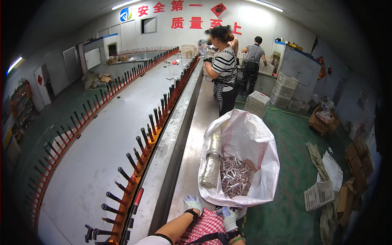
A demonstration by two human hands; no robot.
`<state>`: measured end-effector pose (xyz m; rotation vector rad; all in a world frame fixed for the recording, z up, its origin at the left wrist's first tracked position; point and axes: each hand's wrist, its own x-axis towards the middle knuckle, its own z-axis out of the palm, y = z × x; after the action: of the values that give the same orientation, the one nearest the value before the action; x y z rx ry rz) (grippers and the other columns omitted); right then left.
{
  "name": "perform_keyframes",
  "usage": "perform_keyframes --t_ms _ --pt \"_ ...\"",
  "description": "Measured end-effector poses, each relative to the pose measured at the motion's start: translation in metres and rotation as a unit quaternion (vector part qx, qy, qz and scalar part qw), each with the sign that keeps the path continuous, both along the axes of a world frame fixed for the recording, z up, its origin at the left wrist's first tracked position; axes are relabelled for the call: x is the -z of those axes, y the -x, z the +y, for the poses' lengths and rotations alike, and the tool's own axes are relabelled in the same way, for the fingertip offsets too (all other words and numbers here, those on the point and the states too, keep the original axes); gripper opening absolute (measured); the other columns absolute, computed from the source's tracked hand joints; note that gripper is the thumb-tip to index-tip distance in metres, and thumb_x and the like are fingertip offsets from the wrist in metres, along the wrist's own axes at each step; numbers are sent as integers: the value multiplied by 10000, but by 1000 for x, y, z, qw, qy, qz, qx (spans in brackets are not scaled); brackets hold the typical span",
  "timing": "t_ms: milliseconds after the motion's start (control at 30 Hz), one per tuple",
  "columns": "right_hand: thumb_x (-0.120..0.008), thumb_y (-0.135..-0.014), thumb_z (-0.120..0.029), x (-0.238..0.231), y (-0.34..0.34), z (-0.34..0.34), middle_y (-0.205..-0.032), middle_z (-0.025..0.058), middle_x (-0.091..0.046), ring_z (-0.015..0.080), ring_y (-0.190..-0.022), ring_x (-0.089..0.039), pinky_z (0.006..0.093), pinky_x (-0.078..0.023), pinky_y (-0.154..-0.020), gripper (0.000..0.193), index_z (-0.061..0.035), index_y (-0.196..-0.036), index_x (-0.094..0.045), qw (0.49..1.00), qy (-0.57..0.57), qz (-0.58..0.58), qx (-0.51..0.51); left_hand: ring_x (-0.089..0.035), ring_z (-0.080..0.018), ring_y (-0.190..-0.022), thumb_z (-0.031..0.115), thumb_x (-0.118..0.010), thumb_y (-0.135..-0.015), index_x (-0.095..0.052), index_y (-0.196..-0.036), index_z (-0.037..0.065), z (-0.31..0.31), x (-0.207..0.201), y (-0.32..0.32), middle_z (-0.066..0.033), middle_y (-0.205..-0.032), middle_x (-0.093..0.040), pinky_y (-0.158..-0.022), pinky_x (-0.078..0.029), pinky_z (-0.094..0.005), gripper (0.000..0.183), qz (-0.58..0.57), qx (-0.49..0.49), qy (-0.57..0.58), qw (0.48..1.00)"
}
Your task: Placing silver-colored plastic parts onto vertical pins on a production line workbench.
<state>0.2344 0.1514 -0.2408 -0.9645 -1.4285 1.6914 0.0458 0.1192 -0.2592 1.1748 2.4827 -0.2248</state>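
My left hand (193, 203), in a pale striped work glove, rests on the metal bench (185, 179) with its fingers apart and nothing in them. Close below the near side of a white woven sack (261, 192) is my right hand (229, 219), gloved alike. Its fingertips are partly hidden, so whether they grip anything cannot be told. The sack stands wide-mouthed on the bench. Inside lie many small, shiny, silvery-clear pieces (234, 177). A long cylinder (211, 161) with a mottled silvery surface leans along the sack's left wall. Red checked cloth (202, 226) shows between my forearms.
Left of the bench runs a conveyor rail (136, 179) with upright black-topped spindles, around a wide grey table (94, 163). A person in a striped shirt (224, 65) stands farther along the bench, others beyond. White crates (257, 104) and cardboard boxes (345, 200) occupy the green floor at right.
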Motion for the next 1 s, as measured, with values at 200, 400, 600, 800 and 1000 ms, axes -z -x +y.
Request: perform_keyframes --t_ms 200,400,600,800,1000 --pt "-489 -892 -245 1 -3 -4 -725 103 -640 172 -647 -599 300 -490 -657 323 18 -772 -634 1000 9 22 5 -221 -407 -1265 392 -454 -820 -324 -1345 137 -3 -2 -5 -242 -1368 -247 -1017 -133 -526 599 -5 -4 -22 1000" --pt "-488 -892 -245 0 1 -5 -727 102 -642 172 -645 -599 294 -488 -650 321 14 -770 -634 1000 21 9 10 -156 -431 -1293 379 -444 -826 -269 -1368 131 -6 -7 -3 -273 -1396 -172 -1034 -82 -542 621 -36 -2 -13 999" --pt "-482 -894 -267 2 3 -7 -726 104 -641 174 -649 -598 299 -486 -668 340 13 -775 -633 1000 15 9 0 -130 -447 -1297 404 -442 -822 -235 -1380 127 -7 10 2 -275 -1409 -130 -1034 -65 -554 657 -34 -1 -20 999" --pt "-474 -898 -277 2 6 -11 -717 105 -638 175 -649 -597 307 -486 -674 354 15 -775 -631 1000 23 5 10 -121 -447 -1300 424 -481 -798 -228 -1384 129 -9 17 4 -273 -1411 -127 -1039 -60 -547 703 -37 -2 -21 999" --pt "-480 -896 -278 13 4 -9 -717 105 -639 172 -644 -597 298 -485 -665 354 17 -777 -635 1000 22 -5 13 -122 -442 -1302 439 -531 -766 -236 -1381 129 -10 15 3 -272 -1409 -134 -1040 -68 -546 749 -39 1 -28 999"
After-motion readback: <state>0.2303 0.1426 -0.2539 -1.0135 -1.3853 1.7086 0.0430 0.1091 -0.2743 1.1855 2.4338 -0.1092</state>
